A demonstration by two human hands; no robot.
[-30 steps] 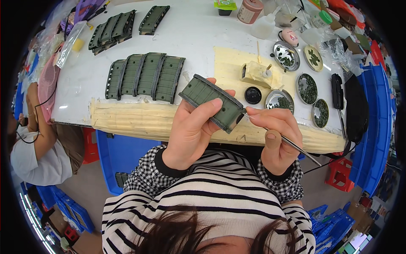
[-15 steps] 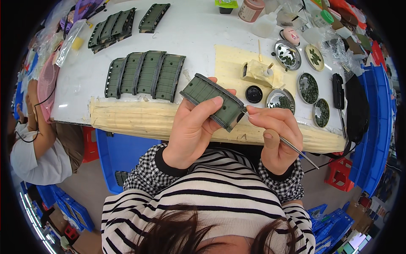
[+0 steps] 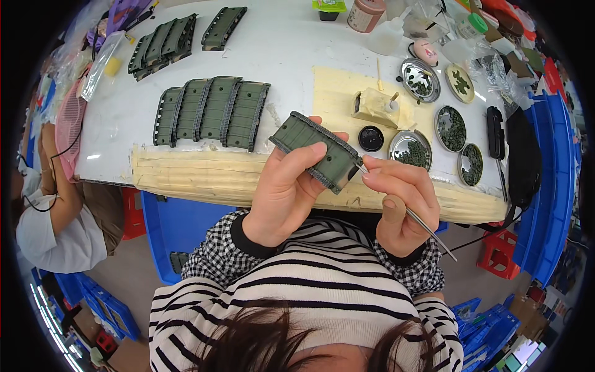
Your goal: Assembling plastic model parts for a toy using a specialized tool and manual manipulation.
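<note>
My left hand (image 3: 282, 180) grips a green camouflage-patterned panel (image 3: 319, 149) with dark ribbed edging along its two long sides. The thumb lies across its face, and the fingers support it from behind. In my right hand (image 3: 406, 198) is a slim silver metal tool (image 3: 427, 229), pinched between thumb and fingers. Its tip meets the panel's right end or comes very close; whether it is tweezers or a rod I cannot tell. Several similar panels stand in a row (image 3: 211, 115) on the table beyond my left hand, with a stack (image 3: 162, 46) and a single panel (image 3: 224, 28) farther back.
Right of the panel, round dishes (image 3: 450, 128) hold small dark green pieces. Near them are a black round cap (image 3: 371, 138) and a tape-wrapped block (image 3: 378, 106) with a stick in it. A padded edge (image 3: 204, 167) lines the table (image 3: 291, 37). Another person (image 3: 56, 217) sits at left.
The panel and both hands have shifted slightly. The tool's rear end has swung a little down and left, while its tip stays at the panel's right end.
</note>
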